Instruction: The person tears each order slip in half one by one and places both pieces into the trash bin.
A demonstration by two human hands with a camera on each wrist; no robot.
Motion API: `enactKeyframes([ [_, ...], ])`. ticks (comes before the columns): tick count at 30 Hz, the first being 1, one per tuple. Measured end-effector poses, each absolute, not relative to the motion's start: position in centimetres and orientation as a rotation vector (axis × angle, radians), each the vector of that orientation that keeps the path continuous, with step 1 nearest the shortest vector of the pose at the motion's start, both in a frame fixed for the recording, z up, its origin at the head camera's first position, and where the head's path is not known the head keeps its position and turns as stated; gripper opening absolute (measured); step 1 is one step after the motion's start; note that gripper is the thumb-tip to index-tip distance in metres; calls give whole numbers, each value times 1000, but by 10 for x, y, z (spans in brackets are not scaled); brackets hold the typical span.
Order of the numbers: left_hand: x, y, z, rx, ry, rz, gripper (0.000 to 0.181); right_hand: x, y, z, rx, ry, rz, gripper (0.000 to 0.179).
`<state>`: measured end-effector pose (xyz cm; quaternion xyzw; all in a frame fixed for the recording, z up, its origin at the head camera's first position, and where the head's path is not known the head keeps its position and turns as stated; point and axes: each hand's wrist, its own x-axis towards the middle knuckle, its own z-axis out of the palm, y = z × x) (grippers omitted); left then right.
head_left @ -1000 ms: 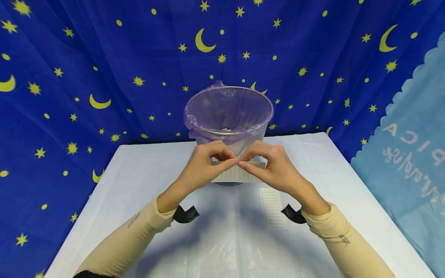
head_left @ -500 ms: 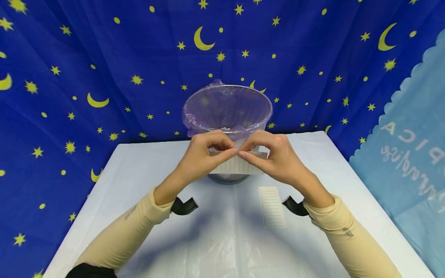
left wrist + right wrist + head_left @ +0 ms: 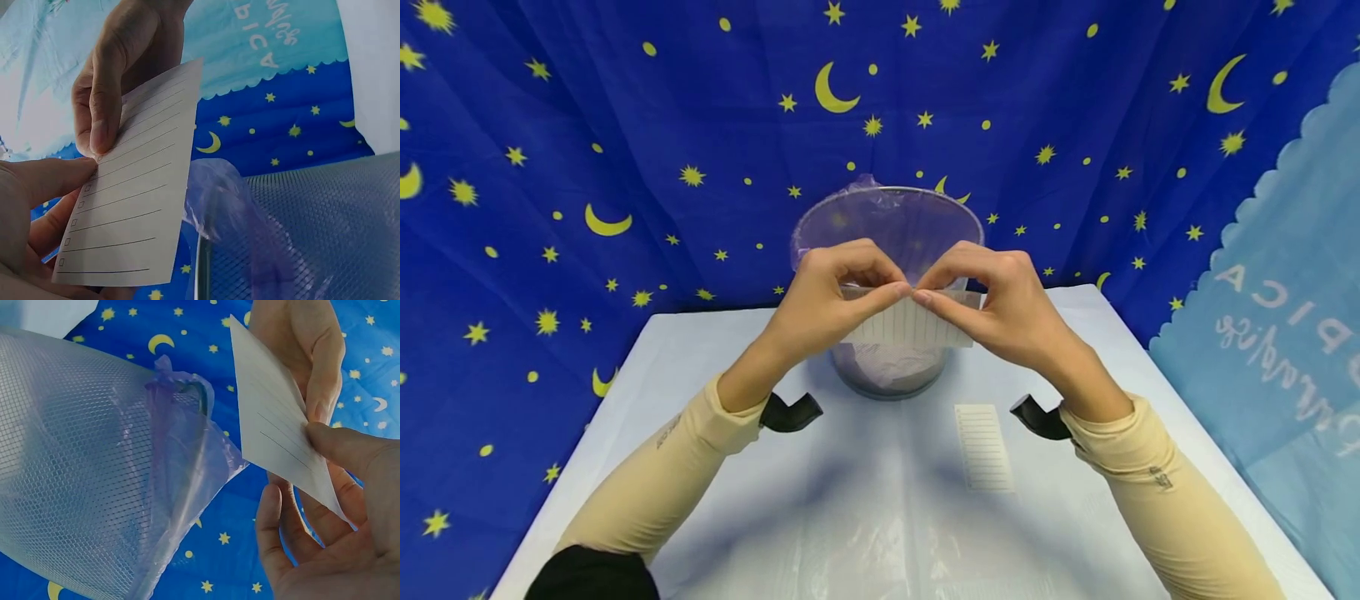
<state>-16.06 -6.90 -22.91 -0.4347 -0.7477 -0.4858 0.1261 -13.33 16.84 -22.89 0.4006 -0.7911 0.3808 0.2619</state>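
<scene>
You see glare on the glossy white worktop (image 3: pixel 887 521), soft shadows between your beige-sleeved arms (image 3: pixel 640 483), and dimmer wrist views.

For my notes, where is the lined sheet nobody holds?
Head view: the sheet lies on the white table, right of centre, nearer the person than the mesh bin.

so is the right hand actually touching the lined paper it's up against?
Touching. The right wrist view shows it: the thumb of the right hand overlaps the edge of the lined paper, its tip on the sheet, no gap visible.
</scene>
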Motion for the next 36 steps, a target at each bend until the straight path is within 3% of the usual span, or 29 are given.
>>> enactKeyframes([
  [36, -187, -71, -197, -1202, -2132, -1403, 7, -156, 158, -190, 987, -2175, 963, 5],
])
